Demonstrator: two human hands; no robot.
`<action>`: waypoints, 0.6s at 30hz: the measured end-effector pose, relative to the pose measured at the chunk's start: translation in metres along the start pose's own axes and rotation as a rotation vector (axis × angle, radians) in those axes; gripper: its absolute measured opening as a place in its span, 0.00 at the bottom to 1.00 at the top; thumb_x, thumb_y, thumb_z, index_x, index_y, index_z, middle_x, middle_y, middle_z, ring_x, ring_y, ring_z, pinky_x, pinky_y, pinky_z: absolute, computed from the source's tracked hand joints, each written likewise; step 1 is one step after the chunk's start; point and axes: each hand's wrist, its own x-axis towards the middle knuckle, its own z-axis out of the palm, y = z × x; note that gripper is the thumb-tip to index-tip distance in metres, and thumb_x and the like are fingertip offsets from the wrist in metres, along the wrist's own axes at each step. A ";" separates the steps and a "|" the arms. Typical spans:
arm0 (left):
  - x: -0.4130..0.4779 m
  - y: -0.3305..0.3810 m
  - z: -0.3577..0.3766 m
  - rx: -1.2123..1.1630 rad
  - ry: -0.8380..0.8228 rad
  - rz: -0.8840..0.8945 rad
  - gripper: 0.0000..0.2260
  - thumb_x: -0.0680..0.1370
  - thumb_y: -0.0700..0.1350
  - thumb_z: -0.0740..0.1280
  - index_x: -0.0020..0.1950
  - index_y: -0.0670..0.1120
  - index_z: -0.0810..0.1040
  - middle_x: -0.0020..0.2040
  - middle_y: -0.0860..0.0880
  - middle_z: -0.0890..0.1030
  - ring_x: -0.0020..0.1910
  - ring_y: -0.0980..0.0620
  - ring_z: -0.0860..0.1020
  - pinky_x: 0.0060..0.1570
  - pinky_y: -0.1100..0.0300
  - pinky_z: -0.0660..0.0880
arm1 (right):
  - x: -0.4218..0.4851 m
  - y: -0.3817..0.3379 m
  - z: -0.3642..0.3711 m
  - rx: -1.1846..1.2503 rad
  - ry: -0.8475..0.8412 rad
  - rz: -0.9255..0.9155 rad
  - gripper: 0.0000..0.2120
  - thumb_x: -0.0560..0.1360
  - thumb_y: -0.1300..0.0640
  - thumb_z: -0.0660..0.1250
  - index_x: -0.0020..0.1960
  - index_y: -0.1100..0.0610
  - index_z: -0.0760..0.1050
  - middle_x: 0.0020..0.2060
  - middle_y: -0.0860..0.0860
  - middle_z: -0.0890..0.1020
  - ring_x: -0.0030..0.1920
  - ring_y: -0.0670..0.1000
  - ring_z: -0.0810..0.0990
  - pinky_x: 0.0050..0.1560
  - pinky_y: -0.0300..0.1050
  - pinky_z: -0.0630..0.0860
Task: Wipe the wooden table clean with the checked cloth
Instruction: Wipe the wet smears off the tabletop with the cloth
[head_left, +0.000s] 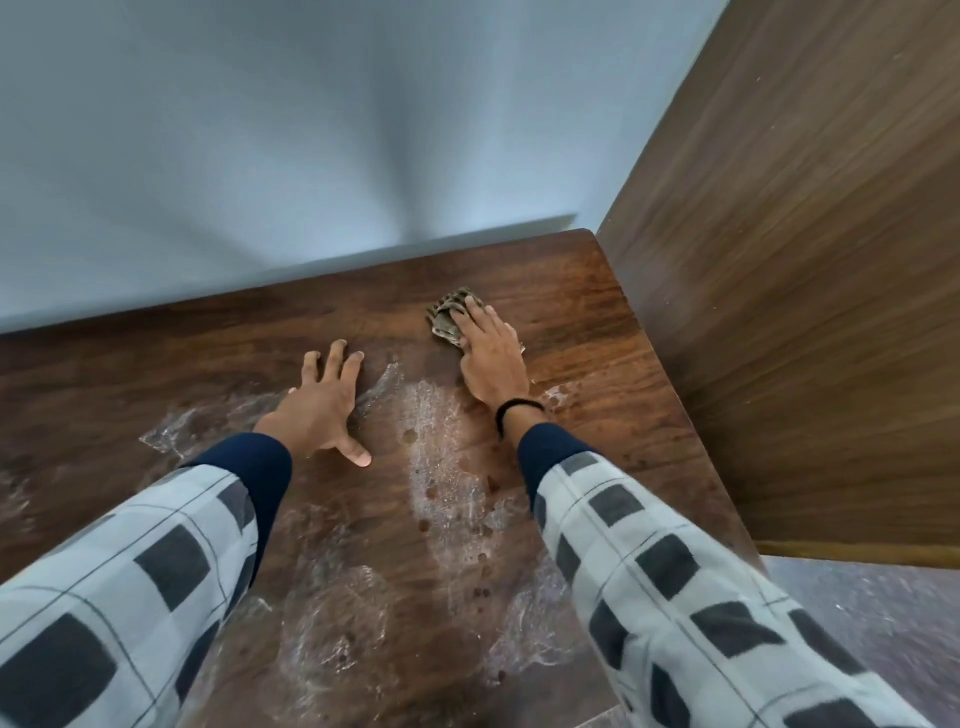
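The dark wooden table (561, 312) fills the lower view, with whitish foamy smears (441, 467) across its middle. Near the far right corner lies the bunched checked cloth (448, 318), brown and cream. My right hand (488, 358) presses flat on the cloth with straight fingers and covers its near part. My left hand (324, 400) rests on the tabletop to the left, fingers spread and tips touching the wood, holding nothing. Both arms wear checked grey-and-white sleeves over dark blue cuffs.
A pale blue wall (291, 156) runs along the table's far edge. A tall wooden panel (810, 260) stands tight against the table's right side. Grey floor (883, 623) shows at the lower right.
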 end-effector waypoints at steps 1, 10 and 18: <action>0.000 0.000 0.001 0.001 0.000 -0.001 0.68 0.59 0.55 0.83 0.80 0.49 0.34 0.78 0.51 0.28 0.77 0.38 0.34 0.71 0.33 0.59 | -0.005 -0.012 0.004 0.028 0.018 0.046 0.29 0.77 0.65 0.57 0.77 0.52 0.64 0.80 0.49 0.58 0.79 0.54 0.53 0.78 0.58 0.52; -0.002 0.001 -0.001 0.003 -0.010 0.008 0.67 0.60 0.56 0.83 0.79 0.49 0.33 0.77 0.50 0.27 0.77 0.38 0.33 0.71 0.35 0.57 | -0.013 0.005 -0.002 -0.027 -0.054 -0.124 0.31 0.76 0.68 0.59 0.77 0.50 0.64 0.80 0.49 0.58 0.79 0.55 0.56 0.78 0.59 0.53; -0.003 0.000 0.000 -0.019 -0.002 0.014 0.68 0.59 0.56 0.83 0.80 0.50 0.33 0.77 0.51 0.28 0.77 0.39 0.33 0.71 0.34 0.57 | -0.046 -0.020 0.013 -0.082 -0.037 -0.114 0.31 0.79 0.61 0.60 0.80 0.50 0.57 0.80 0.49 0.55 0.80 0.55 0.50 0.78 0.55 0.48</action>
